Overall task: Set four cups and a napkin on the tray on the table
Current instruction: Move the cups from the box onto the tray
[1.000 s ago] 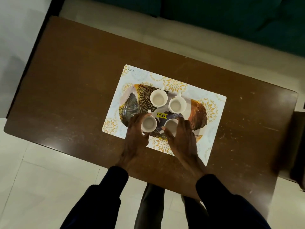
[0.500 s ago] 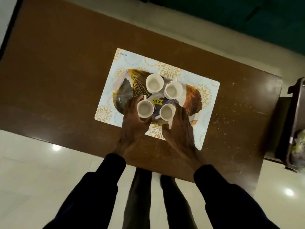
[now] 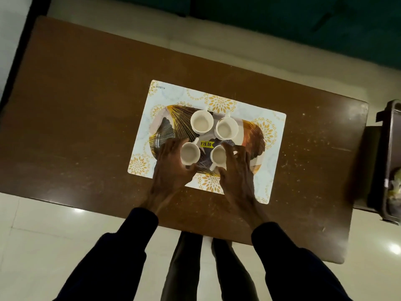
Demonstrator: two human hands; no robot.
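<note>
A dark tray (image 3: 253,137) with gold leaf patterns and a yellow price sticker (image 3: 206,144) lies on a pale floral placemat (image 3: 171,94). Several white cups stand on it: two at the back (image 3: 202,122) (image 3: 226,128) and two at the front. My left hand (image 3: 171,170) wraps around the near-left cup (image 3: 189,153). My right hand (image 3: 237,174) holds the near-right cup (image 3: 218,156), fingers over its right side. No napkin is visible apart from the placemat.
The brown wooden table (image 3: 86,105) runs wide to the left and right of the placemat. A dark bin or crate (image 3: 390,161) stands off the table's right end. A dark green sofa (image 3: 303,22) lies beyond the far edge. Pale tiled floor (image 3: 43,246) is below.
The two front cups have shifted slightly on the tray under my hands, and my right-hand fingers have spread over the near-right cup. The camera view moved.
</note>
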